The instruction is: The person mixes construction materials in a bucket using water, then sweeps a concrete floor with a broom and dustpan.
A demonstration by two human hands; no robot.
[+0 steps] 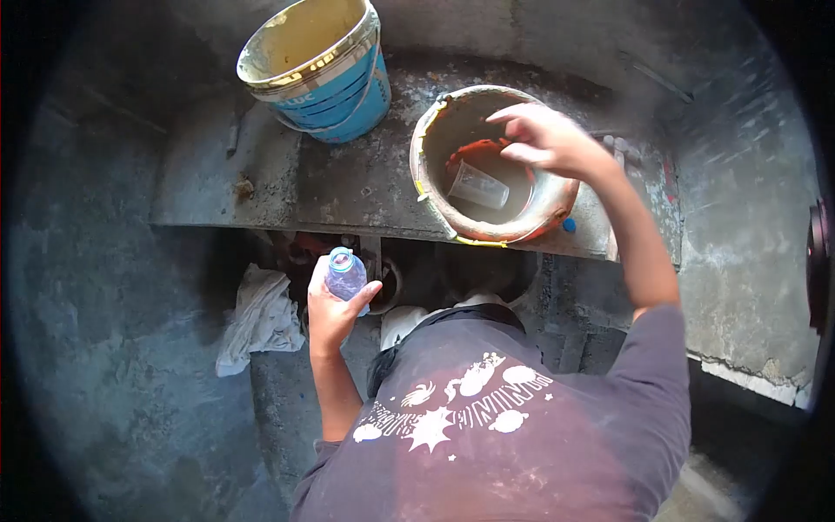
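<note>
My left hand is wrapped round a clear plastic bottle, held upright in front of the ledge with its mouth facing up. My right hand is over the far right side of a bucket with a stained rim. Its index finger and thumb are stretched out and apart, with nothing visible between them; the other fingers are partly curled. Inside that bucket, a clear plastic cup lies tilted in murky, greyish contents. A small blue bottle cap or similar blue piece is on the ledge beside the bucket.
A blue bucket with a wire handle stands at the back left of the stained concrete ledge. A pale cloth hangs below the ledge on the left. Concrete walls close in on both sides.
</note>
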